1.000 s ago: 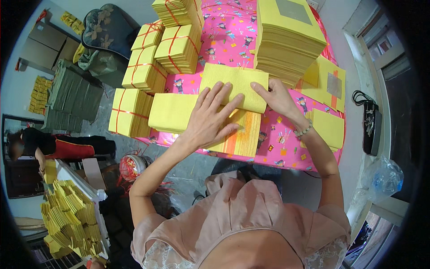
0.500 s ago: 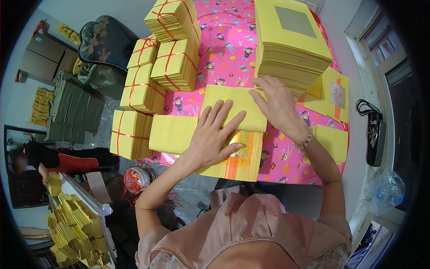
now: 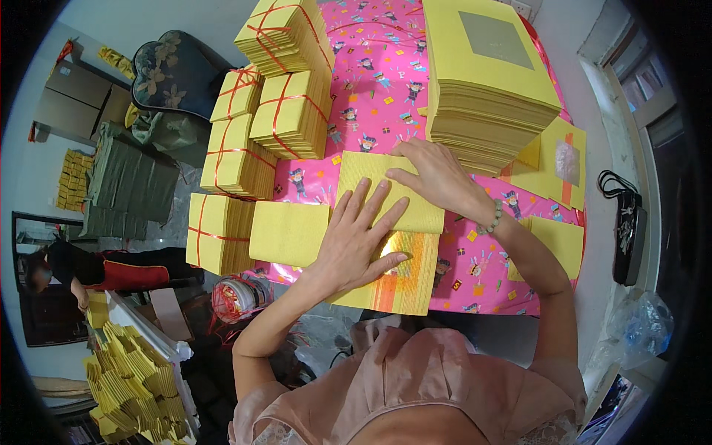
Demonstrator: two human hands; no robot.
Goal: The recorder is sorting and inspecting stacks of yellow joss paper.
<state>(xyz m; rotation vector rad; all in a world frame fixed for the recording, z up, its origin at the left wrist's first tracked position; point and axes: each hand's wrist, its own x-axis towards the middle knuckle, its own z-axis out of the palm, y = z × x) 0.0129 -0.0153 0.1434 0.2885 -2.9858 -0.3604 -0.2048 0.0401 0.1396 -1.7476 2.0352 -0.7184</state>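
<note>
My left hand (image 3: 360,237) lies flat, fingers spread, on a yellow paper stack with a gold and orange foil patch (image 3: 404,278) at the near table edge. My right hand (image 3: 434,174) presses its fingers down on the yellow folded sheet (image 3: 371,182) lying across that stack. A plain yellow sheet (image 3: 285,231) juts out to the left under my left wrist. A tall pile of yellow paper (image 3: 486,81) stands just behind my right hand.
Several yellow bundles tied with red string (image 3: 285,111) fill the left of the pink patterned tabletop (image 3: 378,96). Loose foil sheets (image 3: 556,159) lie at the right. A red string spool (image 3: 237,297) sits below the edge. A person (image 3: 81,271) crouches at far left.
Both hands stay on the folded sheet and stack; my left hand's fingers have slid a little and the view has shifted slightly downward.
</note>
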